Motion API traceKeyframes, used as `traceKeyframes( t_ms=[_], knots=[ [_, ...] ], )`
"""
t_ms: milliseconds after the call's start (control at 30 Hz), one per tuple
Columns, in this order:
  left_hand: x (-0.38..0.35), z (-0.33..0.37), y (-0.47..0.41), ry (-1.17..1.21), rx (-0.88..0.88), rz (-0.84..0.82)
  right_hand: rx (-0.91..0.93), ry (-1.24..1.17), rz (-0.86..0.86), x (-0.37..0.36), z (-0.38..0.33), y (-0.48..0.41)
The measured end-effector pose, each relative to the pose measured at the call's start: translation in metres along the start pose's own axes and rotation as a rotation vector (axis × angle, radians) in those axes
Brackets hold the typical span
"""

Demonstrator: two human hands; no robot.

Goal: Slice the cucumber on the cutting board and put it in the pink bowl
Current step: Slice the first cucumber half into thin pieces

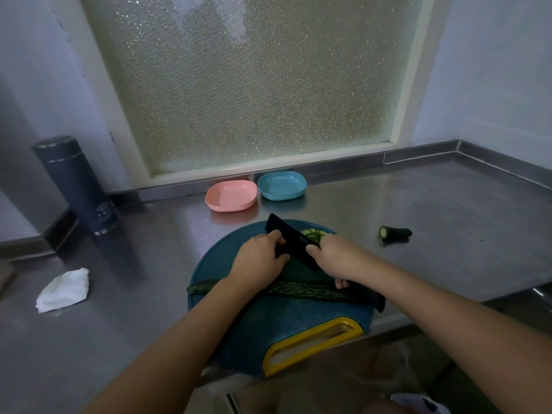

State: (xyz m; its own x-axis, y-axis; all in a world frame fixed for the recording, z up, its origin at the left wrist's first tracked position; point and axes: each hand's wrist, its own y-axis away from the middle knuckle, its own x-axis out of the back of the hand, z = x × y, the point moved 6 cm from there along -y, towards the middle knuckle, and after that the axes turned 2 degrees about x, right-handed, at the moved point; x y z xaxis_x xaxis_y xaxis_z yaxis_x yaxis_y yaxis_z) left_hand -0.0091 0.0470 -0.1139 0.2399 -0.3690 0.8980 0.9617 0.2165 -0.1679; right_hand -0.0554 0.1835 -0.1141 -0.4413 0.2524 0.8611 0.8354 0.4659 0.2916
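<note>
From the head camera, both bare forearms reach forward from the lower edge and meet over the cutting board, a round teal plastic disc with a yellow loop handle at its near rim. The left hand lies palm down with its fingers curled and knuckles against the flat of the knife. It grips a dark green cucumber piece, mostly hidden beneath it. The right hand is clamped round the knife's handle, thumb against the blade's side. The blade is matt black, broad and rectangular, angled away to the left.

Just beyond the right hand's knuckles lie thin pale-green slices. Nearer than both hands, passing under the wrists, a long bumpy-skinned cucumber lies across the board. Right of the right hand a cut cucumber stub rests on the brushed steel counter. Beyond the hands the pink bowl, shallow and rounded-square, sits beside a blue bowl of the same shape. Well left of the left hand are a crumpled white cloth and an upright dark cylindrical flask
</note>
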Motion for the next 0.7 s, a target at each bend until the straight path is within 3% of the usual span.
traceKeyframes(
  t_ms=[700],
  knots=[
    [0.001, 0.001, 0.001, 0.004, -0.007, 0.012, 0.037, -0.052, -0.006, 0.014, -0.005, 0.02]
  ],
)
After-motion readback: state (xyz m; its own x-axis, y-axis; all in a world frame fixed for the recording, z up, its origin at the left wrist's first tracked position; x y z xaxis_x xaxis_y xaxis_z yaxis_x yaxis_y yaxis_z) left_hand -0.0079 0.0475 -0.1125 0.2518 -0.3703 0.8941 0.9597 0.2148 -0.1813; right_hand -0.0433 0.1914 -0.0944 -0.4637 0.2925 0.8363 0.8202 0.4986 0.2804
